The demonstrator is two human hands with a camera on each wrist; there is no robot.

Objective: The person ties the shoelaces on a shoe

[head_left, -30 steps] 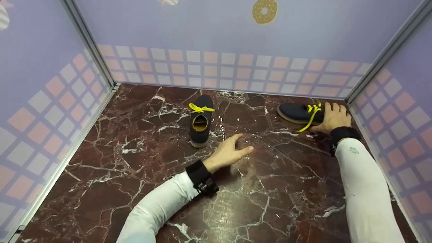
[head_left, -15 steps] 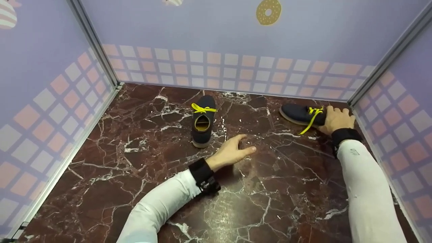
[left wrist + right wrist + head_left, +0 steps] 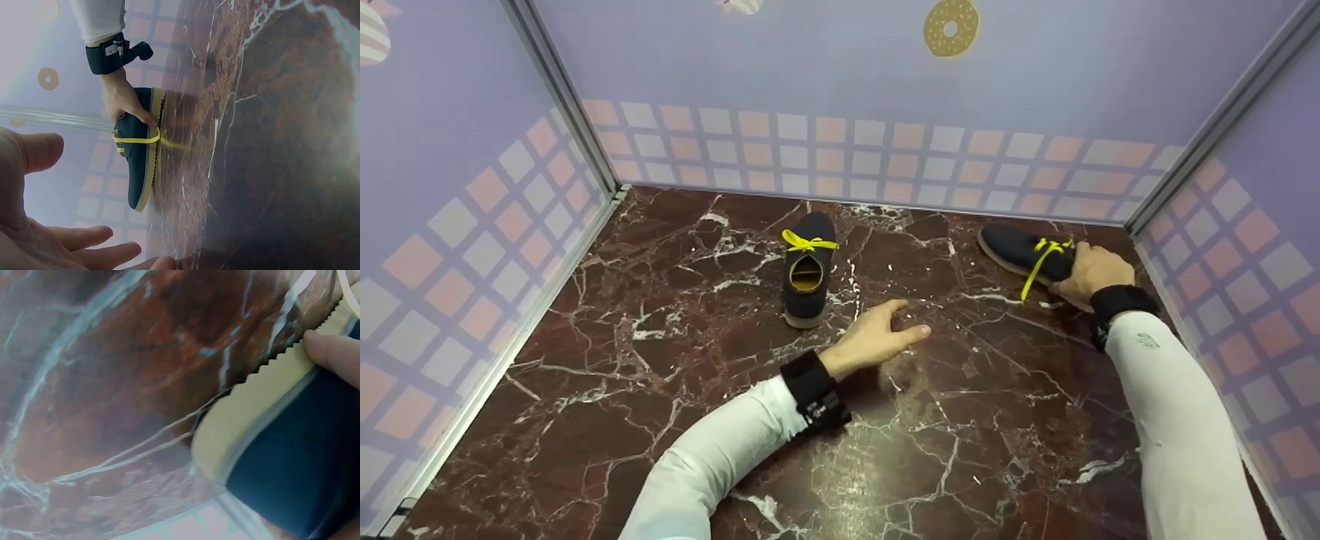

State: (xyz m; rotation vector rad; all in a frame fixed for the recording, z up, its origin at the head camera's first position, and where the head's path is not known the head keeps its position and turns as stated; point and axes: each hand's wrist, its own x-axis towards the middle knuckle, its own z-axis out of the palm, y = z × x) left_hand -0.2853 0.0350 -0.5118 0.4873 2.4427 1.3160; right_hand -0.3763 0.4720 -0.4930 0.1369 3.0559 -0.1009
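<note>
My right hand [image 3: 1099, 271] grips the heel end of a dark navy sneaker [image 3: 1014, 250] at the right. Its yellow lace is untied, with one end trailing down the side. In the right wrist view, the thumb [image 3: 337, 354] presses along the ribbed cream sole [image 3: 270, 388]. The fingers are mostly hidden behind the shoe. A matching sneaker [image 3: 808, 304] stands left of centre, toe toward the back wall, its yellow lace tied in a bow [image 3: 808, 241]. My left hand [image 3: 870, 337] is just right of that shoe's heel, thumb and fingers spread apart, holding nothing.
The floor [image 3: 720, 450] is glossy dark-red marble with white veins. Lilac panels with pink and white squares enclose it: a back wall [image 3: 840, 67], a left wall [image 3: 427, 135] and a right wall [image 3: 1282, 262] close to my right arm.
The right sneaker has turned slightly, its toe swinging toward the back wall and its heel toward me. My right hand has moved a little left and nearer with it. My left hand stays put.
</note>
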